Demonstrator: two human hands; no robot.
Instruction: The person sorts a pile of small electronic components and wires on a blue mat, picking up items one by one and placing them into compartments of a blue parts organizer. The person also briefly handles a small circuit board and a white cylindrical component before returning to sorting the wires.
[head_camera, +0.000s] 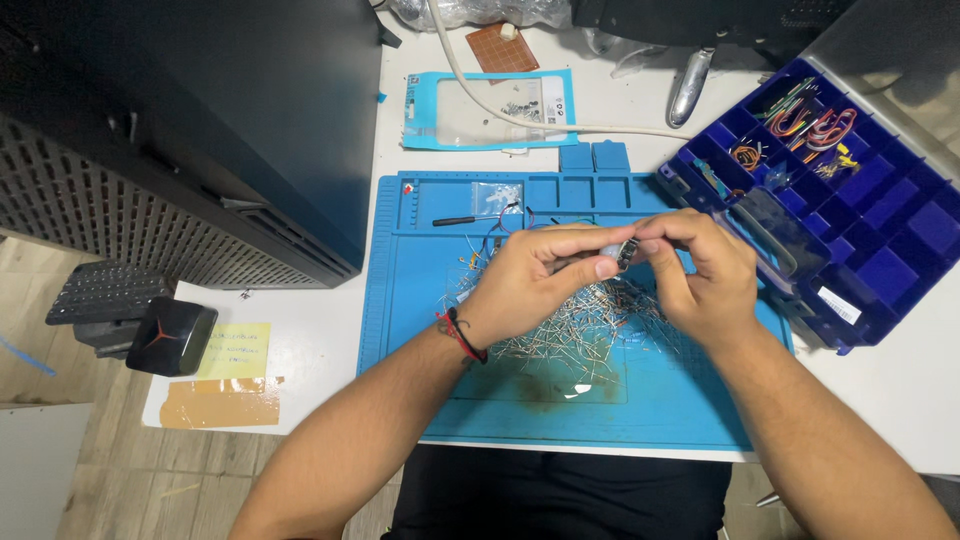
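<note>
Your left hand (530, 285) and right hand (700, 275) both pinch one small dark part (622, 252); a slip drops it into the loose wire pile (590, 325).

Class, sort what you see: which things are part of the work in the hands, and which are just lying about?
In use:
left hand
right hand
small dark component pinched between both
heap of wire leads
blue work mat

Lying about:
blue compartment box
clear packet
yellow note
screwdriver
</note>
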